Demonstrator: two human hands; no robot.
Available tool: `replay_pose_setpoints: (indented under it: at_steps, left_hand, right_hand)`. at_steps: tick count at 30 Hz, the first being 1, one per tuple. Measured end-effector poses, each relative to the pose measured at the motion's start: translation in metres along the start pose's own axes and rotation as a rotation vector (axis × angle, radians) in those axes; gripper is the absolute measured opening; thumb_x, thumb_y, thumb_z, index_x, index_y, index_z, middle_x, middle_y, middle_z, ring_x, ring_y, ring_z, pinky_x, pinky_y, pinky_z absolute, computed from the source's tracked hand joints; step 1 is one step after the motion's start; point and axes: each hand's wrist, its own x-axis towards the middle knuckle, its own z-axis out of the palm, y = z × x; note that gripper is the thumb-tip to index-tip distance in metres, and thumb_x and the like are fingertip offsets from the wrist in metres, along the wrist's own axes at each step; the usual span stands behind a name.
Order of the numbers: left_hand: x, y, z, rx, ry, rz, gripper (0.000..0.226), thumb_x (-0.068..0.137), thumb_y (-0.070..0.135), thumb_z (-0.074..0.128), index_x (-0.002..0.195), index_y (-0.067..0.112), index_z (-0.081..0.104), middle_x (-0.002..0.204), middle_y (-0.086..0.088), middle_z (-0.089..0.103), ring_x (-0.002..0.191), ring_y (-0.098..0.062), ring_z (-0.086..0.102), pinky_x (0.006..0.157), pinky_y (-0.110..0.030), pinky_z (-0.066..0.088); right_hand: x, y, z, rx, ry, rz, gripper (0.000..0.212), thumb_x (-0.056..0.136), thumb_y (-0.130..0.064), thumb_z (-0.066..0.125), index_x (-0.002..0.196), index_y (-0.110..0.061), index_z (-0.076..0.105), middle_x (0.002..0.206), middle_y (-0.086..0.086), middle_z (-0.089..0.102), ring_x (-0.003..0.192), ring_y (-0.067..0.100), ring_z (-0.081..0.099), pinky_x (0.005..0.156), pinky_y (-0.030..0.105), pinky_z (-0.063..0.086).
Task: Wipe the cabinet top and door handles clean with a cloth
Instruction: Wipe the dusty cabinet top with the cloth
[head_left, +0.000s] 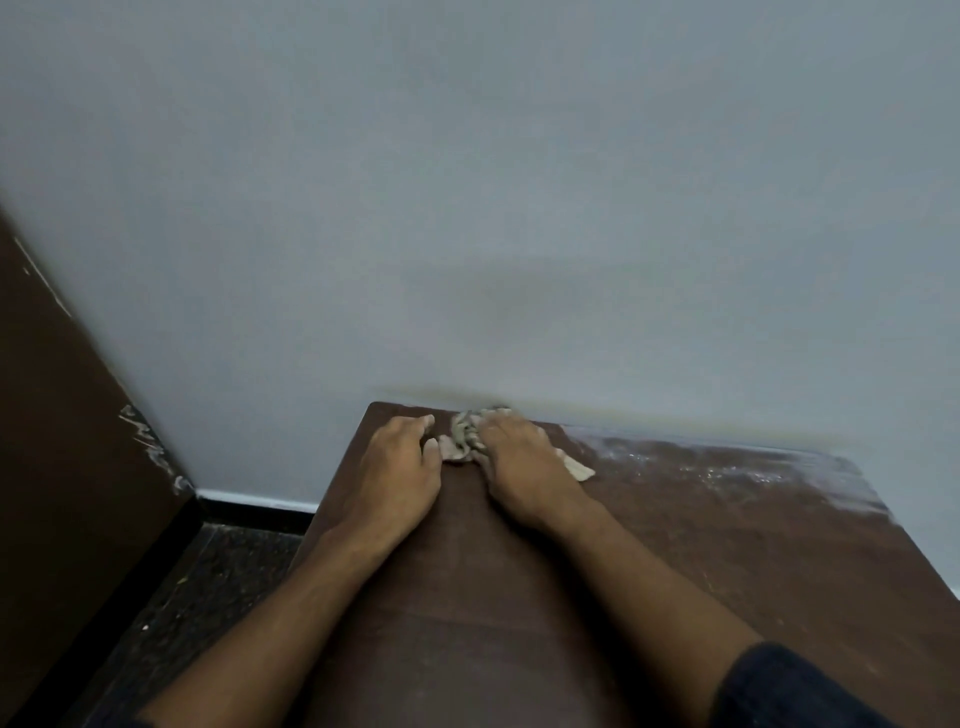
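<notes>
Dark sleeve (779, 691) | right hand (519, 462) grip bunches crumpled cloth (467, 431) | left hand (395, 467) spread flat, dusty cabinet top (701, 519)

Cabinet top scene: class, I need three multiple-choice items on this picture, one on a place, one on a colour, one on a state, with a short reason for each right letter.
1. Where on the cabinet top does the cloth lie?
A. at the far edge by the wall
B. at the near edge
C. on the floor

2. What colour is the cabinet top?
A. white
B. dark brown
C. green

3. What is the state of the top's far right part?
A. covered by a tray
B. dusty with whitish film
C. painted blue

Answers: 1 A, the cloth sits bunched under the right hand next to the wall, beside the left hand; 2 B, the wood is dark brown; 3 B, pale dust shows there.
</notes>
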Motion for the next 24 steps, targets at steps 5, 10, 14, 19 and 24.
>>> replay_pose_setpoints:
  at_steps: [5, 10, 14, 19, 24]
  left_hand:
    - [0.005, -0.004, -0.001, 0.057, 0.079, -0.024, 0.039, 0.097, 0.014, 0.047, 0.134, 0.009, 0.057, 0.136, -0.008, 0.059, 0.129, -0.023, 0.049, 0.109, -0.035, 0.039]
    - [0.001, -0.001, -0.007, 0.042, 0.216, -0.047, 0.038, 0.094, 0.014, 0.043, 0.125, 0.002, 0.061, 0.128, -0.016, 0.062, 0.122, -0.033, 0.051, 0.107, -0.040, 0.037]
    - [-0.004, -0.015, -0.016, 0.068, 0.313, -0.031, 0.034, 0.092, 0.009, 0.046, 0.120, -0.001, 0.062, 0.123, -0.017, 0.063, 0.118, -0.035, 0.052, 0.106, -0.040, 0.037]
    - [0.010, -0.019, -0.006, 0.112, 0.144, 0.006, 0.030, 0.092, 0.008, 0.048, 0.116, 0.007, 0.067, 0.118, -0.014, 0.067, 0.113, -0.035, 0.055, 0.102, -0.043, 0.042]
    - [0.014, 0.022, 0.027, 0.170, -0.045, 0.197, 0.035, 0.093, 0.017, 0.051, 0.126, 0.009, 0.063, 0.124, -0.009, 0.064, 0.119, -0.028, 0.055, 0.105, -0.038, 0.041]
  right_hand:
    - [0.007, -0.003, 0.003, -0.102, 0.054, 0.170, 0.045, 0.101, -0.023, 0.043, 0.144, -0.013, 0.043, 0.146, 0.011, 0.045, 0.134, 0.034, 0.037, 0.112, 0.051, 0.031]
    - [0.070, -0.083, 0.039, -0.129, -0.035, 0.061, 0.042, 0.106, -0.024, 0.032, 0.144, -0.010, 0.042, 0.146, 0.018, 0.046, 0.133, 0.039, 0.040, 0.109, 0.053, 0.033]
    - [0.086, -0.098, 0.039, -0.009, -0.105, -0.049, 0.046, 0.106, -0.028, 0.035, 0.149, -0.012, 0.037, 0.152, 0.013, 0.038, 0.141, 0.036, 0.029, 0.120, 0.053, 0.020]
    - [0.050, -0.038, 0.024, 0.010, -0.001, -0.059, 0.042, 0.103, -0.024, 0.043, 0.143, -0.010, 0.047, 0.149, 0.014, 0.046, 0.135, 0.036, 0.040, 0.116, 0.050, 0.028]
    - [-0.010, 0.047, -0.010, -0.028, 0.085, 0.059, 0.043, 0.101, -0.026, 0.049, 0.141, -0.009, 0.050, 0.141, 0.013, 0.052, 0.130, 0.034, 0.045, 0.115, 0.045, 0.032]
